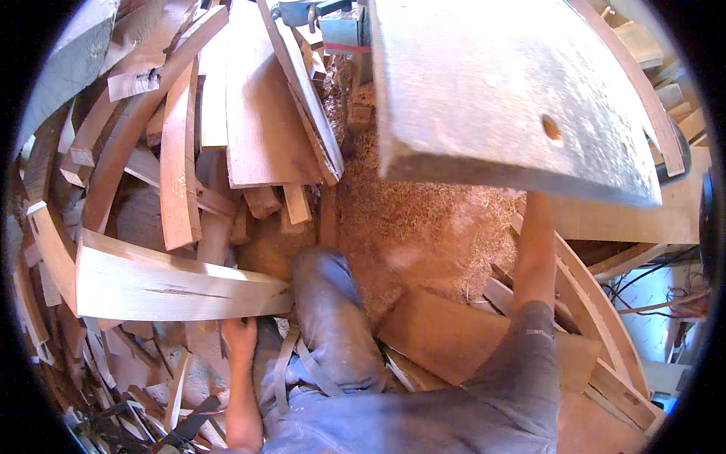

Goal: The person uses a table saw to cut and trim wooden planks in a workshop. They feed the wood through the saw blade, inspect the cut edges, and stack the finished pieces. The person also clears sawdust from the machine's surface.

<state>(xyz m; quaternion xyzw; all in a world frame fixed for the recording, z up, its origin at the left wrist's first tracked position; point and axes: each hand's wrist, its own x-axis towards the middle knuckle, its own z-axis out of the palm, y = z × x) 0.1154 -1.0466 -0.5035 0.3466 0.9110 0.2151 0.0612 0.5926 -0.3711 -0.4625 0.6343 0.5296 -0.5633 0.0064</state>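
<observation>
Pale plank (178, 291): over woodpile's (180, 174) right edge, beside knee (325, 272).
Curved edge (178, 265): apparently cut; further shaping unconfirmed.
Left hand (239, 337): at plank's lower edge; grasping or not, cannot tell.
Right hand: hidden under grey slab (499, 98); cannot tell.

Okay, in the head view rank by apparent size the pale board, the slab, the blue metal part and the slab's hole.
Slab
Pale board
Blue metal part
Hole
The slab looks nearer, which may enlarge it.

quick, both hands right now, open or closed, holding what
Left hand: at the pale plank, grip can't be told.
Right hand: hidden by the thick board, can't be told.
</observation>
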